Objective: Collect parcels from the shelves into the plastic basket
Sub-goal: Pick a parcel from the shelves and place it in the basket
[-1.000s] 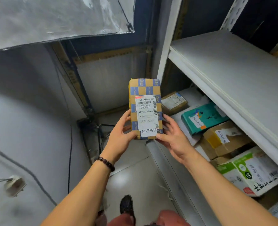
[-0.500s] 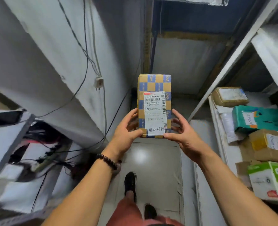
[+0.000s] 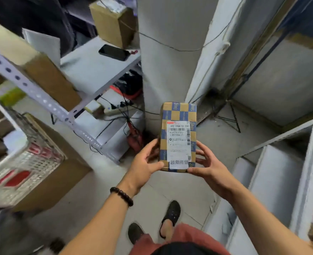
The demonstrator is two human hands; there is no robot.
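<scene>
Parcel (image 3: 177, 137) off shelf, left hand (image 3: 144, 166) and right hand (image 3: 209, 168) both gripping its lower sides. Basket (image 3: 38, 162) well apart at left; drop-in not yet done.

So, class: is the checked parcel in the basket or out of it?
Out. The left hand and right hand hold the parcel in the air; the basket stands apart at the left.
</scene>
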